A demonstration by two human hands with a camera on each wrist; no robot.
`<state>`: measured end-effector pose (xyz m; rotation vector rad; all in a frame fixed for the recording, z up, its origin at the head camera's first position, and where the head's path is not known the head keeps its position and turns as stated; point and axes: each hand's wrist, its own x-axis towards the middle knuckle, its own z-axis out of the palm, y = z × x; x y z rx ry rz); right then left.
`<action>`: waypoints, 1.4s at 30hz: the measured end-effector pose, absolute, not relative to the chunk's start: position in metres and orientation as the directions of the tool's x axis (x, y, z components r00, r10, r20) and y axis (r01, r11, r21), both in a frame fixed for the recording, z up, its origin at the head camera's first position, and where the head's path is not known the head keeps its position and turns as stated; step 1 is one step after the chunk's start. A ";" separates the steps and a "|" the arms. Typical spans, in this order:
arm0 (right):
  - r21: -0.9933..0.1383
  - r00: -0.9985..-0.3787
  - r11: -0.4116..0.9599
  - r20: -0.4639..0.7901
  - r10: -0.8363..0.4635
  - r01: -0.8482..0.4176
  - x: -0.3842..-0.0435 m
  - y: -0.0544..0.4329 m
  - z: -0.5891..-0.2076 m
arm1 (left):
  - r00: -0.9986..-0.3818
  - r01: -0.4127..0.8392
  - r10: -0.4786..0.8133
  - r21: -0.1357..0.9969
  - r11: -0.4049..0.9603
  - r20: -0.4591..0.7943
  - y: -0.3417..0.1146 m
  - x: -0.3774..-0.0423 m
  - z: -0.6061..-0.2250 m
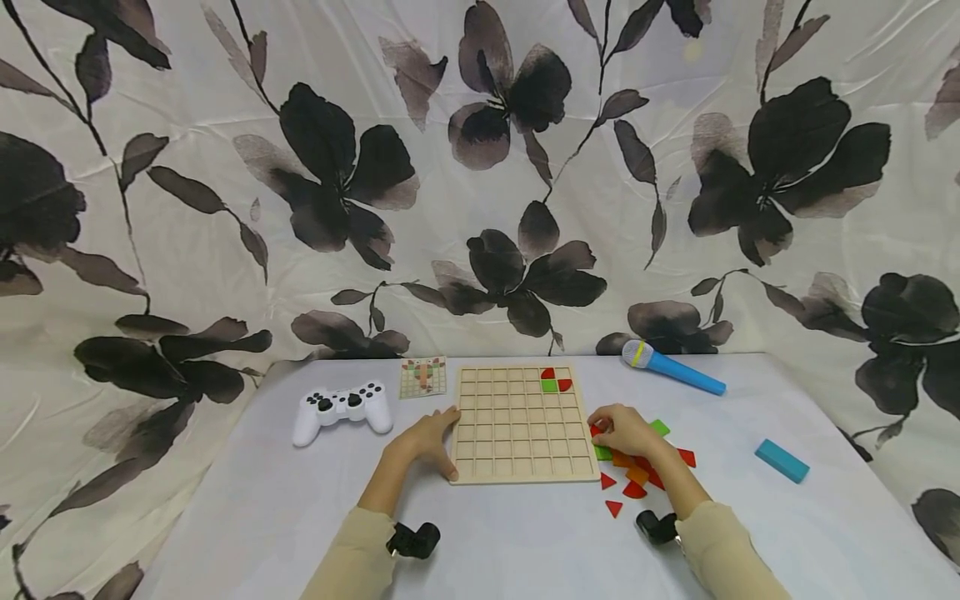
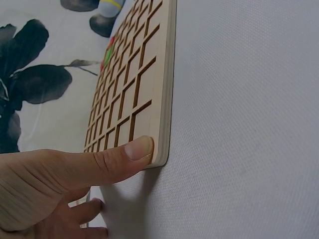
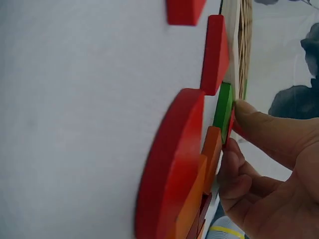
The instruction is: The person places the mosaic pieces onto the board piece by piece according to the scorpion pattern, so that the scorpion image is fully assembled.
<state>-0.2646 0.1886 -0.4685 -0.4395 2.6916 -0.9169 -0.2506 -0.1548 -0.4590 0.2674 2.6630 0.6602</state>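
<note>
A wooden grid board (image 1: 522, 482) lies flat on the table, with two red pieces (image 1: 548, 373) and a green square (image 1: 549, 386) set in its far right cells. My left hand (image 1: 427, 437) rests at its left edge, the thumb (image 2: 138, 148) straight on the near corner and the other fingers spread farther along. Off the board's right edge, my right hand (image 1: 628, 431) pinches a red piece (image 3: 231, 123) between thumb and fingers. That piece is mostly hidden, so its shape cannot be told. Beneath it is a green piece (image 3: 224, 105), beside orange and red ones.
Loose red, orange and green pieces (image 1: 636, 475) are scattered right of the board. A pattern card (image 1: 422, 378) and a white game controller (image 1: 342, 409) lie to the left. At the right are a blue toy microphone (image 1: 678, 368) and a teal block (image 1: 782, 461). Floral cloth hangs behind.
</note>
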 end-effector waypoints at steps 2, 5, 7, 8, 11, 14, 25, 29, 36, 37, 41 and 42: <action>-0.625 -0.921 0.754 -0.139 -0.364 -0.203 -0.266 0.188 -0.469 | -0.909 0.088 0.269 0.484 0.871 -0.320 -0.155 -0.251 -0.459; -0.624 -0.924 0.757 -0.145 -0.354 -0.192 -0.268 0.188 -0.470 | -0.907 0.084 0.270 0.489 0.868 -0.323 -0.154 -0.251 -0.459; -0.622 -0.923 0.762 -0.160 -0.350 -0.181 -0.268 0.188 -0.470 | -0.906 0.081 0.270 0.492 0.867 -0.326 -0.154 -0.250 -0.459; -0.620 -0.921 0.764 -0.167 -0.352 -0.180 -0.268 0.188 -0.470 | -0.905 0.078 0.269 0.493 0.866 -0.329 -0.154 -0.250 -0.458; -0.621 -0.919 0.767 -0.190 -0.346 -0.160 -0.269 0.188 -0.469 | -0.905 0.075 0.268 0.494 0.866 -0.332 -0.155 -0.250 -0.458; -0.632 -0.917 0.760 -0.199 -0.346 -0.150 -0.270 0.187 -0.468 | -0.905 0.070 0.264 0.493 0.867 -0.335 -0.155 -0.251 -0.459; -0.655 -0.920 0.738 -0.172 -0.353 -0.160 -0.267 0.191 -0.466 | -0.903 0.081 0.273 0.491 0.867 -0.333 -0.154 -0.249 -0.457; -0.641 -0.914 0.742 -0.155 -0.374 -0.195 -0.267 0.191 -0.467 | -0.903 0.082 0.275 0.495 0.865 -0.331 -0.154 -0.249 -0.457; -0.675 -0.917 0.698 -0.080 -0.390 -0.238 -0.272 0.193 -0.468 | -0.904 0.090 0.278 0.492 0.866 -0.325 -0.155 -0.253 -0.459; -0.684 -0.920 0.687 -0.063 -0.388 -0.243 -0.273 0.192 -0.468 | -0.904 0.090 0.278 0.493 0.865 -0.323 -0.156 -0.254 -0.459; -0.707 -0.931 0.657 0.004 -0.366 -0.262 -0.276 0.189 -0.468 | -0.905 0.093 0.282 0.497 0.862 -0.319 -0.156 -0.255 -0.460; -0.714 -0.934 0.650 0.016 -0.357 -0.260 -0.277 0.188 -0.468 | -0.905 0.095 0.284 0.499 0.861 -0.318 -0.156 -0.255 -0.460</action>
